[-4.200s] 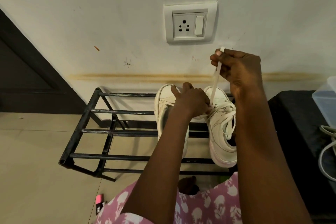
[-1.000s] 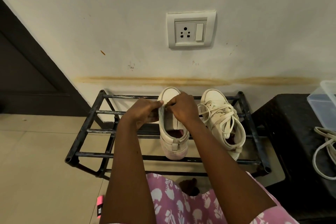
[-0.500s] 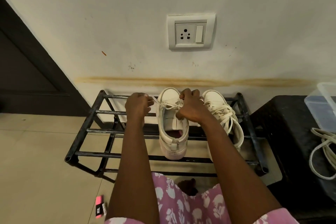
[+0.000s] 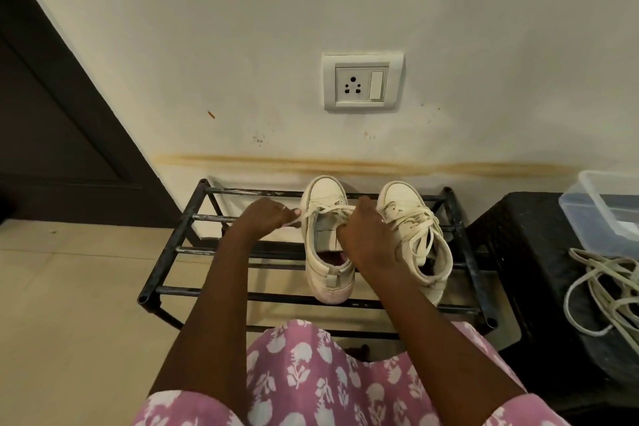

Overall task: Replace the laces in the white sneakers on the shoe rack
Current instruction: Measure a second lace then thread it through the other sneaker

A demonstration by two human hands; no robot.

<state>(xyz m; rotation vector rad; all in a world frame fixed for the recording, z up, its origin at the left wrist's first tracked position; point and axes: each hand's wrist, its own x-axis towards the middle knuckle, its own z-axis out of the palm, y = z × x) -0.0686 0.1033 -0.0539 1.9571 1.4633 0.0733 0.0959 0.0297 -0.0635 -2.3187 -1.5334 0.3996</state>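
Observation:
Two white sneakers stand side by side on a black metal shoe rack point(image 4: 179, 249), toes toward the wall. The left sneaker point(image 4: 326, 252) has a white lace point(image 4: 325, 210) crossing its lowest eyelets near the toe. My left hand point(image 4: 264, 218) pinches one end of that lace just left of the shoe. My right hand point(image 4: 363, 235) grips the other end at the shoe's right side and covers part of the tongue. The right sneaker point(image 4: 415, 232) is laced loosely up to its collar.
A black stool point(image 4: 539, 252) stands right of the rack, carrying a clear plastic box point(image 4: 608, 211) and a heap of loose off-white laces point(image 4: 608, 294). A wall socket point(image 4: 361, 81) is above the shoes. A dark door point(image 4: 52, 131) is at left. My pink floral clothing point(image 4: 321, 380) fills the bottom.
Earlier my right hand pulled a lace up from the right sneaker. Both hands then moved to the left sneaker and drew its lace ends apart across the toe eyelets.

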